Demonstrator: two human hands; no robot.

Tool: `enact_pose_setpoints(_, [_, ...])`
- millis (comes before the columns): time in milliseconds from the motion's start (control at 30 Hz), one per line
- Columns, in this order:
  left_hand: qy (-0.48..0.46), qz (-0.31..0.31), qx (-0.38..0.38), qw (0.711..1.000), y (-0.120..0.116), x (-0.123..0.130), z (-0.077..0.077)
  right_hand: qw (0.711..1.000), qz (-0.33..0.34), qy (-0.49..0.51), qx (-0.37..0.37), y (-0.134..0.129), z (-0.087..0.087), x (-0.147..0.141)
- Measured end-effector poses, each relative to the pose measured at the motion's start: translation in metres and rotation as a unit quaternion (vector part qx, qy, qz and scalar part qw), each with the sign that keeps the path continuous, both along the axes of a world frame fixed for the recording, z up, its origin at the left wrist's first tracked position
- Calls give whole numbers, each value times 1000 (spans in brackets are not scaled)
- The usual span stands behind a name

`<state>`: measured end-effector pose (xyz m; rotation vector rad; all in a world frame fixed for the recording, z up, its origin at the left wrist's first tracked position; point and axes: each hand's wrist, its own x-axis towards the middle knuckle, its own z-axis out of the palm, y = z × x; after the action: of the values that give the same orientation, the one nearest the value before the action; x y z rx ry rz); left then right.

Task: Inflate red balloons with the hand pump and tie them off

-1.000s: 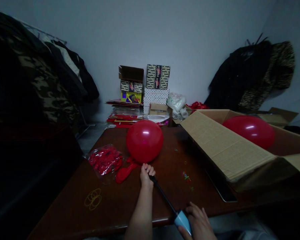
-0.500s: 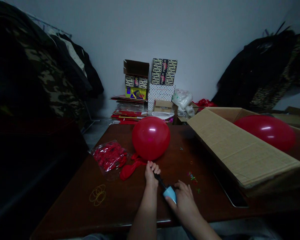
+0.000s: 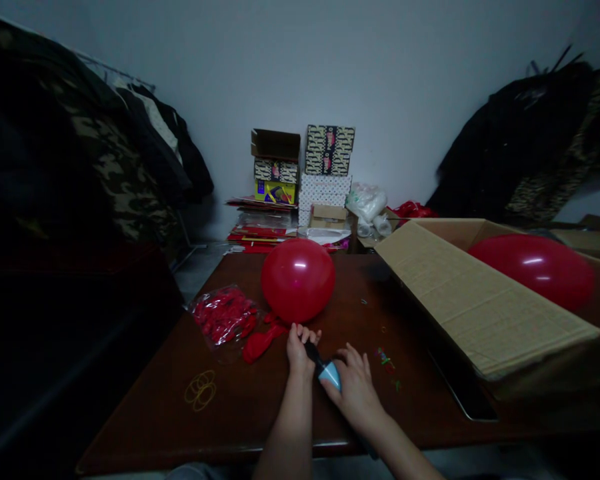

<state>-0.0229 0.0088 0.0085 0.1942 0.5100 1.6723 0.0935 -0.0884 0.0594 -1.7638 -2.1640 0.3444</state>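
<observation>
A round, inflated red balloon point(image 3: 298, 280) stands above the table at its middle. My left hand point(image 3: 301, 347) is closed around the balloon's neck and the black nozzle end of a hand balloon pump point(image 3: 330, 375). Around the pump's light-blue body is my right hand point(image 3: 355, 387), its thumb on the near side and its fingers partly stretched. The pump's dark rear end shows below my right wrist. Just left of my left hand lie limp red balloons point(image 3: 261, 343). Beside them is a clear bag of red balloons point(image 3: 225, 313).
Thin yellow rings point(image 3: 200, 390) lie at the table's left front. To the right are small coloured bits point(image 3: 386, 361) and a phone point(image 3: 463, 387). An open cardboard box point(image 3: 490, 307) holds another inflated red balloon point(image 3: 530, 267). Stacked boxes point(image 3: 329, 150) stand beyond the table point(image 3: 230, 427).
My right hand has moved up and left with the pump's blue body, closer to my left hand. My left hand still holds the balloon's neck at the nozzle. The view has shifted slightly.
</observation>
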Motion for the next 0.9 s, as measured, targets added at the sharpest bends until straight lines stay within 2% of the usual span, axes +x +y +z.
enact_pose_setpoints(233, [57, 35, 21, 998, 3, -7, 27, 996, 10, 30, 88, -6, 12, -2])
enact_pose_setpoints(467, [102, 63, 19, 993, 0, 1, 53, 988, 16, 54, 147, -8, 22, 7])
enact_pose_setpoints(667, [135, 64, 28, 988, 1, 13, 63, 983, 18, 59, 171, -12, 32, 18])
enact_pose_setpoints(800, [200, 68, 14, 977, 4, 10, 69, 984, 14, 59, 170, -22, 29, 30])
enact_pose_setpoints(900, [189, 75, 0, 979, 6, -2, 80, 988, -4, 59, 144, -29, 20, 42])
